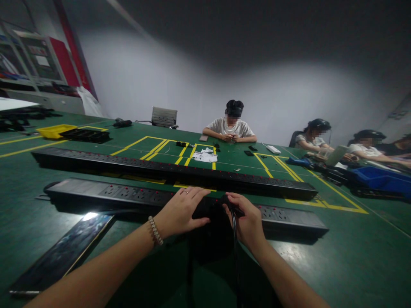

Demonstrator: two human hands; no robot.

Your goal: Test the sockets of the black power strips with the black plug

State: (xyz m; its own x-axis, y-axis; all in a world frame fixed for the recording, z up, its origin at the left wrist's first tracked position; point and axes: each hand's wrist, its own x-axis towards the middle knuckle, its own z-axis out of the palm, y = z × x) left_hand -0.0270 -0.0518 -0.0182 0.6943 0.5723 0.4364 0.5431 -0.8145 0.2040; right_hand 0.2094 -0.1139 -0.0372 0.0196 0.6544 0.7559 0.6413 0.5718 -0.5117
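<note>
Black flexible cable (236, 256) nearest, running up to right hand (245, 218), closed on a dark plug-like end (224, 200).
Left hand (181, 211) lies over the long black socket strip with red dots (289, 217) on the green table (346, 261), thumb apart from fingers; cannot tell if it clamps anything. Plug-like end at the strip's top, contact hidden. Judgement: grip the end's body, not the cable; keep it square to the sockets; brace the strip with the left palm.

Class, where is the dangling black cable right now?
In the head view, just right of centre: the black cable hangs from the right hand, at the nearer power strip, down toward the bottom edge.
</note>
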